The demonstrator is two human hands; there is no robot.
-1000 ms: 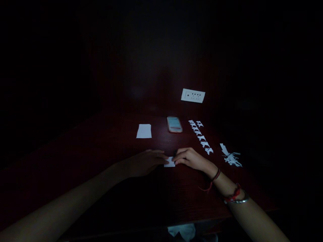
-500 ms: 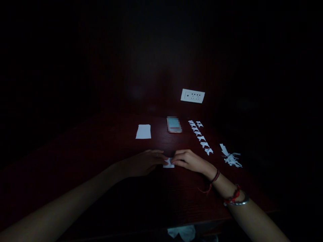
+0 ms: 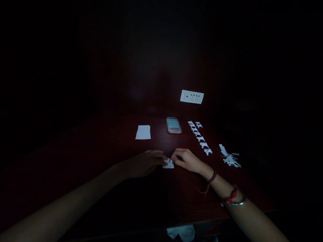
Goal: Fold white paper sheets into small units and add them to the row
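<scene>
A small white piece of paper (image 3: 168, 165) lies on the dark red table, near its front. My left hand (image 3: 148, 163), with a ring on one finger, holds the paper's left side between thumb and forefinger. At the paper's upper right corner, my right hand (image 3: 185, 158) has its fingers curled in a pinch. The corner seems raised there, and the fingertips partly hide it. Dark red cords and a silver bangle circle the right wrist and forearm.
A white paper stack (image 3: 143, 132) lies back left, beside a blurred bluish flat object (image 3: 173, 125). Several folded paper pieces (image 3: 200, 138) form a row at right, with a pile of paper strips (image 3: 230, 160) beyond. A wall socket (image 3: 192, 96) sits behind.
My right hand has lifted slightly and curled its fingers tighter at the paper's upper right corner, exposing more of the paper. My left hand stays in place.
</scene>
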